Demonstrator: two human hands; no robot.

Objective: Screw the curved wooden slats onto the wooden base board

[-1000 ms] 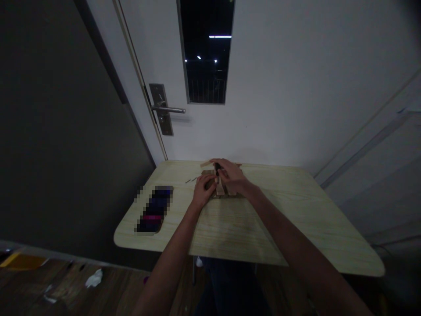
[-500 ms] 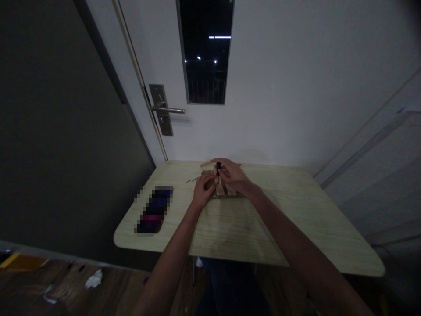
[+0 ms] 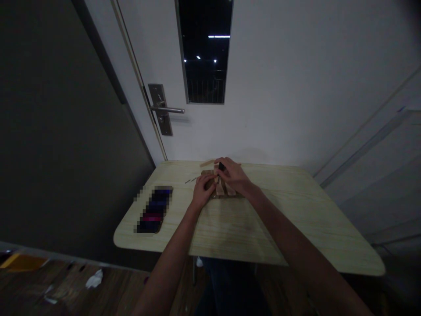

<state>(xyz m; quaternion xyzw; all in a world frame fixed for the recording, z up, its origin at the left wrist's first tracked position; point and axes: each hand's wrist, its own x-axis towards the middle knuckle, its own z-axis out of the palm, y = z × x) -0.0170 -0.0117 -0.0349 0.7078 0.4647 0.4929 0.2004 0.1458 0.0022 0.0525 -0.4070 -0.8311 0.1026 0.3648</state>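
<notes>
A pale door point(image 3: 279, 87) is seen behind the wooden blocks point(image 3: 220, 189), which are carried by a light worktop point(image 3: 279, 215) spread beneath them and are partly covered by both hands. Well to the left of the wooden blocks, and nearer the person, a dark, blurred slab like a phone point(image 3: 154, 210) is laid. The right hand point(image 3: 232, 173) is held over the wooden blocks, its fingers closed around a small dark handle point(image 3: 221, 166) kept tilted above them. The left hand point(image 3: 204, 186) is bent against the left side of the wooden blocks; whether anything is pinched there cannot be told. Behind them a thin wood strip point(image 3: 206, 163) is left lying, and just to their left two slim pins point(image 3: 190, 180) are seen. A slip seems the chief risk: if the handle is pressed while leaning, its tip could be skidded into the left fingers, placed so close. The wooden blocks could also be turned or shifted if they are braced from one side only, and the pins could be knocked away by the left hand.
</notes>
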